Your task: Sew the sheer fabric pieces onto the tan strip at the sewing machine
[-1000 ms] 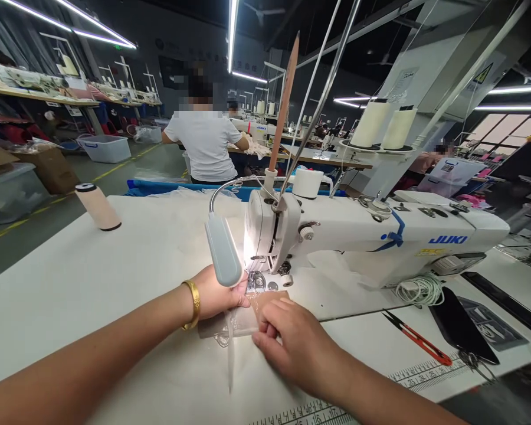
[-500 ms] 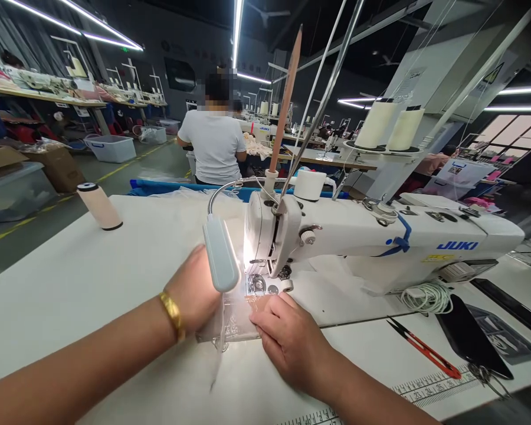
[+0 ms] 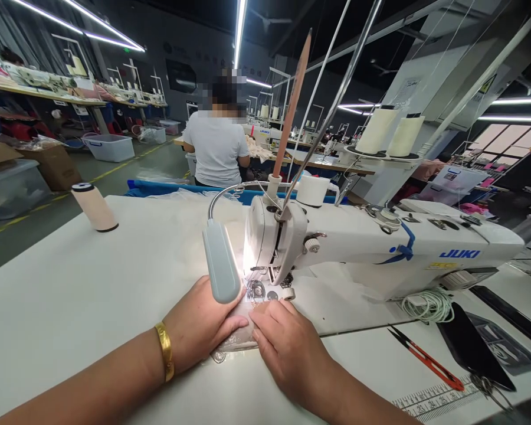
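A piece of sheer pale fabric [image 3: 240, 340] lies in front of the presser foot of a white sewing machine [image 3: 349, 233]. My left hand [image 3: 201, 321] rests flat on its left side, thumb stretched toward the right hand; the other fingertips are partly hidden behind the grey lamp head [image 3: 222, 265]. Close by on the right, my right hand [image 3: 287, 339] has its fingers pressed together, pinching the fabric's edge just below the needle plate [image 3: 272, 294]. The lamp lights the needle area, where the needle itself is hard to make out.
A peach thread cone [image 3: 95, 206] stands at the table's left. On the right lie orange thread snips [image 3: 427, 359], a black phone [image 3: 475, 348] and a coil of pale cord [image 3: 427, 304]. A ruler strip [image 3: 438, 401] runs along the front. A person [image 3: 219, 144] sits ahead, facing away.
My left hand has come down and toward me, settling on the fabric with its thumb near the right hand. The loose thread or strip that hung below the lamp no longer shows. My right hand keeps its pinch.
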### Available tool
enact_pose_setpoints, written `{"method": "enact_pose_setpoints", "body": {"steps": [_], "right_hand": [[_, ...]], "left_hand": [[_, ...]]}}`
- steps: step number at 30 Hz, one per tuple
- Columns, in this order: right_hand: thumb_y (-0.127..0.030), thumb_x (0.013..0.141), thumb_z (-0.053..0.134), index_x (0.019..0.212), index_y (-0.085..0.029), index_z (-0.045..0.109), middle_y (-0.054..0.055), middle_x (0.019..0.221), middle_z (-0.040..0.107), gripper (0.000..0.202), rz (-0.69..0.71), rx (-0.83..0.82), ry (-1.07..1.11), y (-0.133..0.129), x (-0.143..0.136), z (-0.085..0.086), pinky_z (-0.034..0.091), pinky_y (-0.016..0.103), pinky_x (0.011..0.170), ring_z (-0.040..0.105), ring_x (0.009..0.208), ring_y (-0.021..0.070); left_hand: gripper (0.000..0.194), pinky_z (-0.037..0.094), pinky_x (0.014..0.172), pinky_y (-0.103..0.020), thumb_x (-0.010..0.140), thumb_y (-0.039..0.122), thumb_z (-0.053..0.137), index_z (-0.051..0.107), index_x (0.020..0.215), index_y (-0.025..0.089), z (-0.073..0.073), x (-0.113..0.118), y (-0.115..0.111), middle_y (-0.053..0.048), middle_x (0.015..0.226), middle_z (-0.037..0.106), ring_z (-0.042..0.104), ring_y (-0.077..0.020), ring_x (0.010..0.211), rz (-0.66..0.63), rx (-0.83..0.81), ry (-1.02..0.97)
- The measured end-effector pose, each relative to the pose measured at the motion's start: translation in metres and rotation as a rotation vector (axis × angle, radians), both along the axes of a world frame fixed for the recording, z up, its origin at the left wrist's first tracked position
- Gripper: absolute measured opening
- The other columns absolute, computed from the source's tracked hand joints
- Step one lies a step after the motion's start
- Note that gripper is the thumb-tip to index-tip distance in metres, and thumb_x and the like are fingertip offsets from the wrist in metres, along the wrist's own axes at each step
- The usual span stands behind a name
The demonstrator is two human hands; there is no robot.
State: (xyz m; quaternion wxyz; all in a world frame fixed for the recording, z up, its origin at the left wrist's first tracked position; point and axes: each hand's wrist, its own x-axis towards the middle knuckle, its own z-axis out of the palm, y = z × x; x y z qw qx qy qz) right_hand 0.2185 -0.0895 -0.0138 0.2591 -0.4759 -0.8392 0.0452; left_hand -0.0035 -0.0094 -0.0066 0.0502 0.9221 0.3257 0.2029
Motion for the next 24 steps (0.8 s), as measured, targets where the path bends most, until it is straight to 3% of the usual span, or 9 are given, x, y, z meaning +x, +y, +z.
{"method": "enact_pose_setpoints", "body": {"steps": [8,24], "right_hand": [[-0.013,0.101,0.046,0.095,-0.02,0.064,0.006,0.089,0.059,0.019,-0.032,-0.007,-0.013,0.0,-0.001,-0.004,0.04,0.035,0.067,0.05,0.079,0.0234],[-0.013,0.102,0.047,0.107,-0.02,0.066,0.007,0.094,0.063,0.021,-0.012,-0.005,-0.003,-0.001,-0.001,-0.006,0.043,0.037,0.069,0.053,0.082,0.0256]], "left_hand": [[0.036,0.053,0.097,-0.056,0.105,0.052,0.05,0.069,0.114,0.022,-0.01,-0.001,0.005,-0.013,0.124,0.074,0.065,-0.0392,0.12,-0.002,-0.017,-0.088],[0.022,0.048,0.107,-0.055,0.103,0.04,0.059,0.071,0.111,0.023,-0.014,-0.002,0.006,-0.01,0.127,0.075,0.065,-0.037,0.124,-0.029,0.006,-0.035]]}}
